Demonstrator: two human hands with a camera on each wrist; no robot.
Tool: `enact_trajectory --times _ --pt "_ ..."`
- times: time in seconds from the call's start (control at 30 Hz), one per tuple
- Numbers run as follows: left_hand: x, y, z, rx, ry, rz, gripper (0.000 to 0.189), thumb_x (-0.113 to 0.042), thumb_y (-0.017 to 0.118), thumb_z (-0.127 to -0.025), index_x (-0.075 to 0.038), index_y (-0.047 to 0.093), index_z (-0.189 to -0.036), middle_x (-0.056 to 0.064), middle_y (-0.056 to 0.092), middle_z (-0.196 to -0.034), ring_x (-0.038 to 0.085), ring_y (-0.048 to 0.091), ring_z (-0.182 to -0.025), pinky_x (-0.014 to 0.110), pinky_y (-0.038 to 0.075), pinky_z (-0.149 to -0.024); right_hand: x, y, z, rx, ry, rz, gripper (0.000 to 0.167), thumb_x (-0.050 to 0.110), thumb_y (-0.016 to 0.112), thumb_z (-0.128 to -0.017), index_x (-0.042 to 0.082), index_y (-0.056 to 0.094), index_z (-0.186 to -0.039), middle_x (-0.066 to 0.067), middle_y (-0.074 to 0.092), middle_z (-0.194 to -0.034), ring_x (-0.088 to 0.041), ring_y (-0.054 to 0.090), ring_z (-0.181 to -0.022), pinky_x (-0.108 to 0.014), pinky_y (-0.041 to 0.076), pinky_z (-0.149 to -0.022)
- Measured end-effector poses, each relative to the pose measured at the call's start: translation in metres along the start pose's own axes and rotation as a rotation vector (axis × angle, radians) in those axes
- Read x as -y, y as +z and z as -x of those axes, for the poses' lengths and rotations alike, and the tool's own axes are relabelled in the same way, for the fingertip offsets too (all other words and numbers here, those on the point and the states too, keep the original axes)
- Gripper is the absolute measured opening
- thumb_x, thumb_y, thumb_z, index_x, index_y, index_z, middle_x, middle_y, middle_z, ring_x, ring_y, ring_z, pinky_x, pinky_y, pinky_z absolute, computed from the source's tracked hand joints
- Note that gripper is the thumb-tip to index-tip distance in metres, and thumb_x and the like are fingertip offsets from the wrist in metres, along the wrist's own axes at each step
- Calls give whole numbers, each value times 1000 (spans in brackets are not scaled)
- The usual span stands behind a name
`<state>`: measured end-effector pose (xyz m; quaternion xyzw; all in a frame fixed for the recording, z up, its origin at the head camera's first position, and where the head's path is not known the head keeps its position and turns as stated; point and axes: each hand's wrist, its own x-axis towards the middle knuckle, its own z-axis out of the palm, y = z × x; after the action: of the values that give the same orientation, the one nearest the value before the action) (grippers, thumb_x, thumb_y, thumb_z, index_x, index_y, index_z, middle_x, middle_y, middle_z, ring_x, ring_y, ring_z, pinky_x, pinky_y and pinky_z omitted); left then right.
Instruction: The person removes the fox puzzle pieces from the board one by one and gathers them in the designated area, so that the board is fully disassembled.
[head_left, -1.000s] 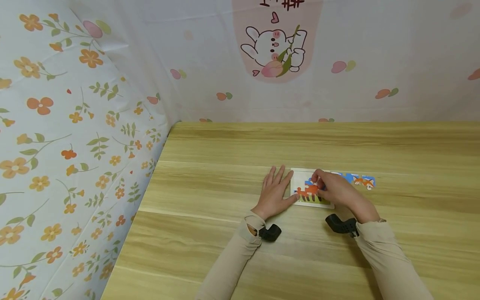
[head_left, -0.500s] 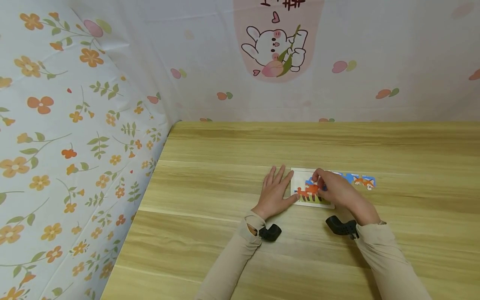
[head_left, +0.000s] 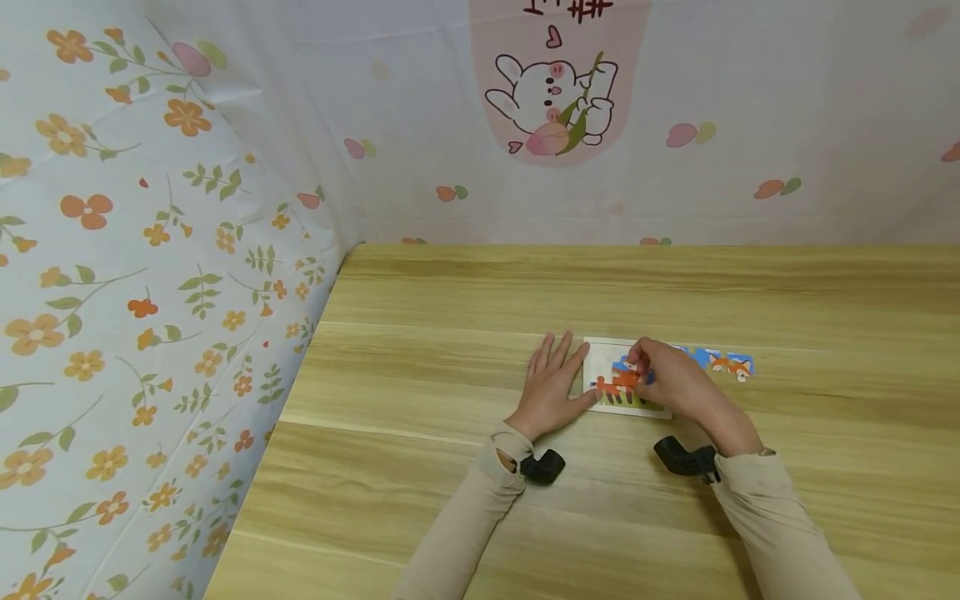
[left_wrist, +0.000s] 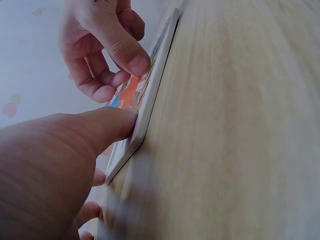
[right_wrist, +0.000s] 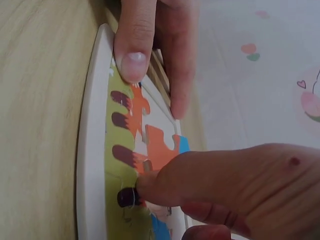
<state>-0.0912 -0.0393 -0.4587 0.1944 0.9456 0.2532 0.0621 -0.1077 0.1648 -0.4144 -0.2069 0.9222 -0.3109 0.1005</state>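
Observation:
A jigsaw puzzle board (head_left: pixel 598 354) with a white rim lies on the table, partly filled with an orange animal picture with dark feet on green. My left hand (head_left: pixel 551 392) lies at its left edge, fingers spread on the table and the board. In the right wrist view the left thumb (right_wrist: pixel 134 65) presses the board's corner. Over the right half, my right hand (head_left: pixel 678 379) pinches a puzzle piece between thumb and curled fingers; the fingers mostly hide that piece. An orange and blue puzzle piece (right_wrist: pixel 161 150) lies just beside the right thumb (right_wrist: pixel 160 187).
Loose puzzle pieces (head_left: pixel 738 365), blue with an orange fox-like face, lie right of the board, partly behind the right hand. The wooden table (head_left: pixel 450 317) meets a printed cloth (head_left: pixel 405 150) at the back and a flowered cloth (head_left: pixel 150 292) at the left.
Both hands keep their places at the board, with only a slight shift of the right fingertips. The whole head view has drifted a little.

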Motion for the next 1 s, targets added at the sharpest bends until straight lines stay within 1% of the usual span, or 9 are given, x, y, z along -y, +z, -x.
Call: enact_trajectory --times 0.2,0.43,0.6,0.77,0.9,1.0 --pt "0 1 1 -4 -1 5 68 -42 58 -89 -15 33 -146 9 14 -154 27 0 -141 44 6 -111 0 0 2 -15 -21 32 27 -6 69 -71 -3 54 -94 -6 53 -76 -15 44 -60 -30 38 -54" --pt "-1 -1 0 -11 10 -21 68 -43 58 -89 -15 33 -146 10 16 -154 28 2 -141 44 7 -111 -2 1 3 -40 -59 49 27 -6 68 -71 -3 54 -94 -4 53 -75 -14 43 -59 -29 38 -53" --pt "-1 -1 -1 -12 11 -29 68 -44 57 -89 -15 33 -146 10 16 -154 28 3 -141 44 8 -111 -4 3 3 -53 -56 51 27 -6 68 -71 -3 54 -94 -5 52 -74 -14 43 -58 -28 38 -52" --pt "-1 -2 -1 -17 15 -31 68 -44 57 -89 -15 34 -146 11 17 -153 29 4 -140 44 8 -111 -6 4 4 -68 -62 62 25 -5 68 -71 -3 55 -93 -4 52 -74 -14 44 -59 -30 39 -54" --pt "-1 -1 0 -16 20 -16 68 -42 58 -89 -13 34 -145 11 17 -153 29 3 -141 45 7 -111 -6 4 6 -81 -58 59 25 -4 67 -73 -3 55 -95 -5 53 -75 -14 44 -59 -30 39 -54" --pt "-1 -1 1 -16 21 8 69 -41 59 -89 -12 34 -146 12 16 -153 29 2 -141 45 6 -111 -7 1 10 -98 -37 47 26 -2 67 -75 -2 55 -98 -6 54 -78 -15 44 -60 -30 39 -54"
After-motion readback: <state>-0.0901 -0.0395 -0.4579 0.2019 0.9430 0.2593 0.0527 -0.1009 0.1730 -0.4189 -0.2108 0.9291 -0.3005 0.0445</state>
